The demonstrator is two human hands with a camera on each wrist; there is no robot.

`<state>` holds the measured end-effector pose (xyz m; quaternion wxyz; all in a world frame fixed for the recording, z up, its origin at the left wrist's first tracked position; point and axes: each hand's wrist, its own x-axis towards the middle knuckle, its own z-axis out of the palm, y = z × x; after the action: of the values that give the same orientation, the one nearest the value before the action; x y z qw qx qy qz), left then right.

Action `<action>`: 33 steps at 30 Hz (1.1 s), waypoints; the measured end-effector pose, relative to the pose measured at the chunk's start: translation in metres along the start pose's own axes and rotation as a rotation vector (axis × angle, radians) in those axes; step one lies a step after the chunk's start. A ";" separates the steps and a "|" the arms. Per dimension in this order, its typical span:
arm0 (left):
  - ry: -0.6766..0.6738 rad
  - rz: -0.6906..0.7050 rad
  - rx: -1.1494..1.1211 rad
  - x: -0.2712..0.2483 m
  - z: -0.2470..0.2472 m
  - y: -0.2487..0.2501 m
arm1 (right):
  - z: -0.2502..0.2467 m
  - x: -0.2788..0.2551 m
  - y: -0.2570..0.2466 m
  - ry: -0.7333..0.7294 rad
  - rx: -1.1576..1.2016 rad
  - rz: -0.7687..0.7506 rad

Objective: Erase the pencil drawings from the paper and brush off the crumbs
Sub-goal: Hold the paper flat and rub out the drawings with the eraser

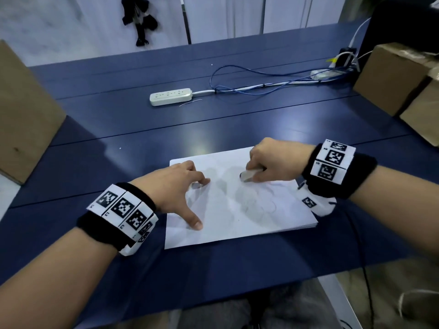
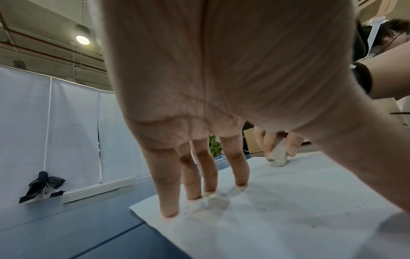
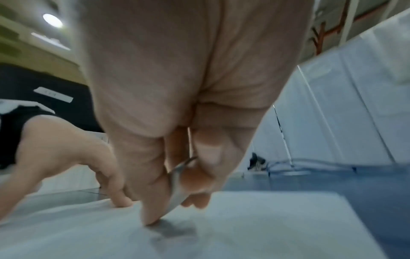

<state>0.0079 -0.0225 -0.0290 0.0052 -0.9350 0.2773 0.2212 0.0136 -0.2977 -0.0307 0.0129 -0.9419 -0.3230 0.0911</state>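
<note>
A white sheet of paper (image 1: 237,210) lies on the blue table (image 1: 213,129), with faint pencil lines near its middle. My right hand (image 1: 266,162) grips a greyish eraser (image 1: 248,175) and presses its tip on the paper's upper right part; the eraser (image 2: 278,156) shows between finger and thumb in the left wrist view, and the eraser (image 3: 177,185) is blurred in the right wrist view. My left hand (image 1: 180,186) presses spread, straight fingers (image 2: 168,192) and thumb on the paper's left side. A few small dark crumbs dot the paper (image 2: 288,210).
A white power strip (image 1: 170,96) with blue and white cables lies farther back on the table. Cardboard boxes stand at the left (image 1: 23,115) and right (image 1: 399,81) edges. White curtain panels close off the back.
</note>
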 end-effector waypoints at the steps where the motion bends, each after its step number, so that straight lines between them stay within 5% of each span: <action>1: 0.003 -0.001 0.000 0.000 0.000 0.000 | 0.003 0.000 0.003 0.041 -0.025 -0.003; 3: 0.007 -0.005 -0.006 0.000 0.000 0.000 | 0.003 -0.010 -0.007 0.044 0.017 -0.109; 7: 0.007 -0.003 -0.014 0.000 0.001 -0.001 | 0.004 -0.031 -0.029 -0.265 0.207 -0.273; 12: 0.005 0.001 -0.002 0.000 -0.001 0.002 | -0.002 -0.004 -0.002 0.039 0.014 -0.046; 14: 0.009 0.000 -0.001 0.000 0.000 0.001 | 0.002 -0.006 -0.003 0.092 0.013 -0.073; 19: 0.010 -0.008 -0.004 0.001 0.001 -0.001 | -0.001 -0.035 -0.034 -0.240 0.166 -0.276; 25: -0.002 -0.005 0.011 0.001 0.000 0.001 | 0.003 -0.014 -0.009 0.076 0.002 -0.056; 29: 0.002 -0.017 0.006 0.002 0.000 0.000 | 0.001 -0.035 -0.026 -0.134 0.167 -0.247; 31: 0.000 -0.015 0.005 0.003 0.000 0.000 | -0.001 -0.036 -0.028 -0.249 0.187 -0.227; 33: -0.004 -0.013 0.010 0.003 0.000 0.000 | -0.001 -0.023 -0.020 -0.173 0.126 -0.137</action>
<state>0.0101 -0.0244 -0.0298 0.0119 -0.9363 0.2721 0.2219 -0.0167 -0.2959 -0.0239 0.0502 -0.9037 -0.3799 0.1911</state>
